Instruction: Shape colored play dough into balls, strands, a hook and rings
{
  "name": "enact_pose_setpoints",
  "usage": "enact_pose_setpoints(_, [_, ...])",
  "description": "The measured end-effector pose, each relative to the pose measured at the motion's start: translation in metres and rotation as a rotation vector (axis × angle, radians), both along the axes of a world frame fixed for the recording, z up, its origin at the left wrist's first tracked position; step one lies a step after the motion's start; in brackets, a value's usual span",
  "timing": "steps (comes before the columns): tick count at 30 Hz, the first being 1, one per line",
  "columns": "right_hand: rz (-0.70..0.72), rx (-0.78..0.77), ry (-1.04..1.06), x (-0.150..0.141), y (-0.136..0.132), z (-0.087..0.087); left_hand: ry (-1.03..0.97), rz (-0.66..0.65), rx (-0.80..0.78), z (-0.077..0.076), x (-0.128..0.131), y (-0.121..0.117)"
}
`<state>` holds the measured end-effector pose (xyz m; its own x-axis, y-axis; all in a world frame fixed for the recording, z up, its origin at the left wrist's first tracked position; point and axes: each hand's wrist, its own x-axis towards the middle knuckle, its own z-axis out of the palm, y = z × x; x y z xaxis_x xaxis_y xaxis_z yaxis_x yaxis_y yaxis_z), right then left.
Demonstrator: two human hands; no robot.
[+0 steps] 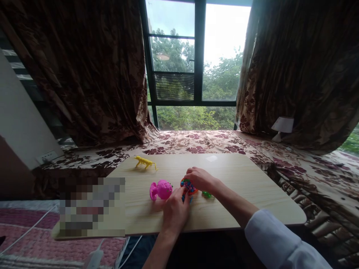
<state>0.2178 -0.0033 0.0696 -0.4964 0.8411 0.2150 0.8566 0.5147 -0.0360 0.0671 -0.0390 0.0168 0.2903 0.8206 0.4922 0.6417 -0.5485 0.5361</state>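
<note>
Left hand [176, 210] and right hand [200, 180], fingers closed, grip a multicolored cluster [186, 184]; pink toy [163, 189] at nine o'clock, yellow figurine [144, 162] at ten.

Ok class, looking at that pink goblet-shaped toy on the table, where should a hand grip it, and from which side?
I'd pinch the narrow neck of the pink goblet-shaped toy from above. It lies on its side, with the neck between a flared foot and a rounded bulb, which should limit slipping. The left hand is close by the bulb end.
</note>
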Motion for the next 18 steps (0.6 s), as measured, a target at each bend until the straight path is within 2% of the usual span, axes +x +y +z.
enact_pose_setpoints(8, [-0.029, 0.044, -0.068, 0.0035, -0.0043, 0.0035, -0.002, 0.000, -0.028, 0.0015, -0.0005, -0.0008])
enact_pose_setpoints(18, [-0.012, -0.021, -0.113, -0.0016, 0.0006, 0.0066, -0.043, -0.011, -0.024, 0.0016, 0.0005, -0.0007])
